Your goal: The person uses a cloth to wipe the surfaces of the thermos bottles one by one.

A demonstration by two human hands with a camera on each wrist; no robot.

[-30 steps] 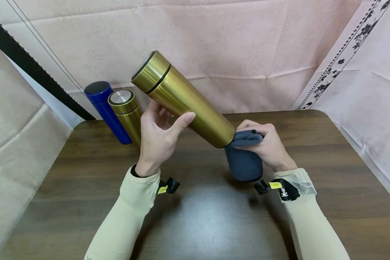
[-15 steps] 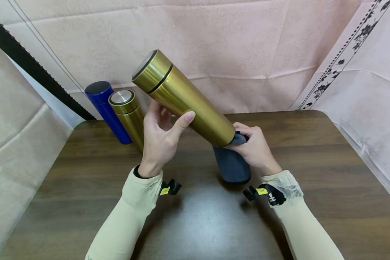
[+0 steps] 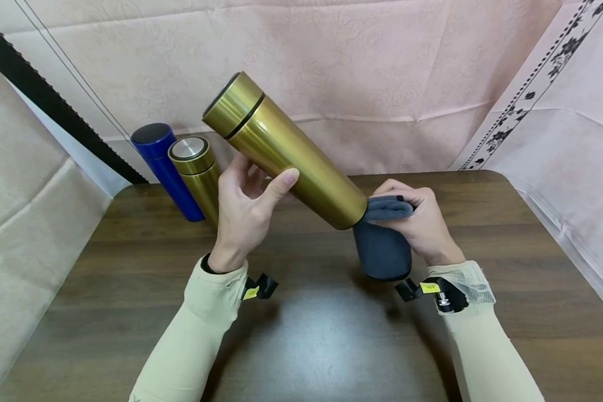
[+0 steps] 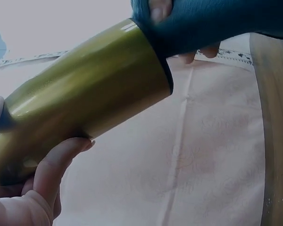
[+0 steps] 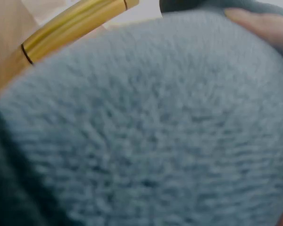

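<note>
My left hand [image 3: 246,215] grips a large gold thermos flask [image 3: 291,153] round its middle, thumb across the near side. The flask is held above the table, tilted with its capped end up to the left and its base down to the right. In my right hand [image 3: 422,220] is a folded dark blue-grey cloth [image 3: 382,251], pinched at the top and hanging down. The cloth touches the flask's base, as the left wrist view also shows with the cloth [image 4: 212,23] against the bottom rim. Its fuzzy surface [image 5: 155,122] fills most of the right wrist view.
A blue flask [image 3: 166,173] and a smaller gold flask [image 3: 198,178] with a silver-topped lid stand at the back left of the wooden table [image 3: 321,335]. Behind the table hangs a pale pink cloth backdrop [image 3: 341,72].
My right hand with the cloth moved left against the flask's base half a second ago, then back right to now. The left hand and flask stay almost still.
</note>
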